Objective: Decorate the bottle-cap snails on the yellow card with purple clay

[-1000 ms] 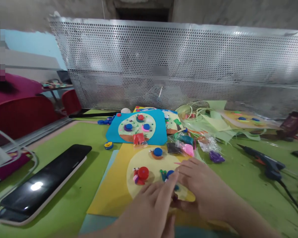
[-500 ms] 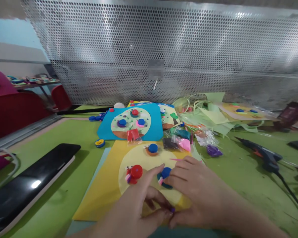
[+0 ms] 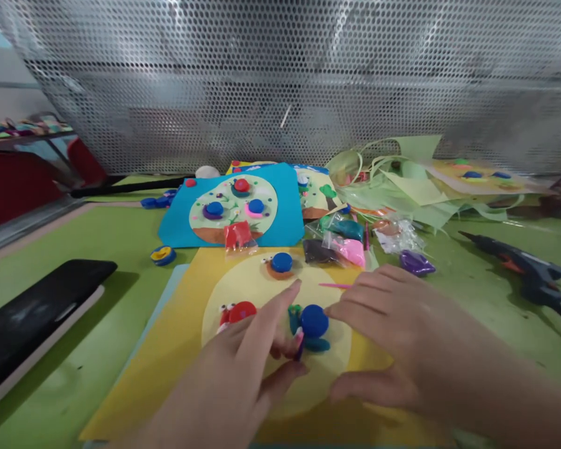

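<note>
My left hand (image 3: 247,355) is over the yellow sheet (image 3: 135,386), its forefinger stretched out. Its lower fingers pinch a small purple piece of modelling clay (image 3: 300,350), just beside a snail with a blue bottle-cap shell (image 3: 315,320) and a teal clay body. A pinkish bit shows above the purple piece; whether they join I cannot tell. My right hand (image 3: 388,337) is open, thumb apart, its fingertips at the blue cap's right edge. Partly hidden behind my left hand lies a red snail (image 3: 241,312). Farther up is a snail with a blue cap and brown body (image 3: 281,264).
A blue card with cap snails (image 3: 290,212) lies behind, a red clay packet (image 3: 238,236) at its lower edge. Clay packets (image 3: 350,249), a pink stick (image 3: 333,285), a purple clay lump (image 3: 416,262) and a glue gun (image 3: 518,262) are rightward. A black phone (image 3: 47,312) lies left.
My hands have drawn apart. The left brought the purple clay up from the sheet's lower edge to the blue snail; the right opened and moved rightward. The view has tilted down.
</note>
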Motion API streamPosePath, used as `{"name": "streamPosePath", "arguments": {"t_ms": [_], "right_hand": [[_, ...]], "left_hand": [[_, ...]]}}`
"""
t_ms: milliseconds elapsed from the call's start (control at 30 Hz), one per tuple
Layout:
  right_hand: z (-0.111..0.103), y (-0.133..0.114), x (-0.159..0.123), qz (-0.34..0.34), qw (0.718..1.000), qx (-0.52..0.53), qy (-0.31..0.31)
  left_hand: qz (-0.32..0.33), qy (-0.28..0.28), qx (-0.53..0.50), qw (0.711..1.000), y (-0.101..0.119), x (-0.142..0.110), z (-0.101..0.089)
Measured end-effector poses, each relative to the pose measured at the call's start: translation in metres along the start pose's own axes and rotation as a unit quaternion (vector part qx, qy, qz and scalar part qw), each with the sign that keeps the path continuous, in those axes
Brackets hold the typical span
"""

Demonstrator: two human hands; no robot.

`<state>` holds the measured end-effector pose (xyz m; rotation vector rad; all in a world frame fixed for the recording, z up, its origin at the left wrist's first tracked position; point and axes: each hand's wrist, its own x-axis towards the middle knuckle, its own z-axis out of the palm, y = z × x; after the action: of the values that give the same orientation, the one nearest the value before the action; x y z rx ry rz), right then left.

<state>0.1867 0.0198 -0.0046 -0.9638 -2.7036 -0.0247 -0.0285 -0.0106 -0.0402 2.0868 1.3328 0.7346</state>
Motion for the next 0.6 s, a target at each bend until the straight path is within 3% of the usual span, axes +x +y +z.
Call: {"name": "streamPosePath", "arguments": {"t_ms": [133, 400, 600], "right_hand": [[0.0034, -0.0030, 0.0011, -0.010, 1.000, -0.010, -0.010], [0.0089, -0.0041, 0.0042, -0.059, 0.993, -0.091, 0.037], [0.0094, -0.0044, 0.0031, -0.079, 0.992, -0.087, 0.036]], "left_hand": [[-0.001, 0.016, 0.004, 1.000, -0.0013, 0.0010, 0.0059], [0.046, 0.016, -0.011, 0.999, -0.0053, 0.0034, 0.0075], [0.046, 0.026, 0.019, 0.998, -0.0020, 0.0050, 0.0080]]}}
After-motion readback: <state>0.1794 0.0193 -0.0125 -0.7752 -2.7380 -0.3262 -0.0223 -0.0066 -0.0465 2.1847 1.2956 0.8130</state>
